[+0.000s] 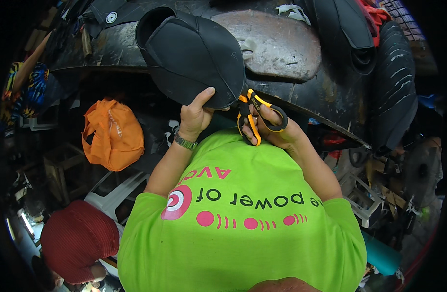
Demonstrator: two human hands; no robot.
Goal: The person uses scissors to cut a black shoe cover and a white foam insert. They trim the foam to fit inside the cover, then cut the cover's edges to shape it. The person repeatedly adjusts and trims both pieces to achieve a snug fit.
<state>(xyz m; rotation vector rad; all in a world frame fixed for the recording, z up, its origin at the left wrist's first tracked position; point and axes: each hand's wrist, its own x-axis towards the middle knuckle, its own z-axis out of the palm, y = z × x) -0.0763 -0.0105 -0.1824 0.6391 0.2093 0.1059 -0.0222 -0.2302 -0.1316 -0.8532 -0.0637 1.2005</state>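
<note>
My left hand grips the near edge of a black stitched shoe upper, thumb on top, fingers hidden underneath. The piece is tilted up over the bench edge, with a round opening at its far left end. My right hand is closed round scissors with orange and black handles. Their handle loops stand apart, and they meet the upper's near right edge. The blades are mostly hidden, so I cannot tell whether they are cutting it.
Beyond the upper, a worn grey board lies on the dark workbench. More black uppers are piled at the right, beside a long stack of black pieces. An orange bag is at the left, above a white plastic stool.
</note>
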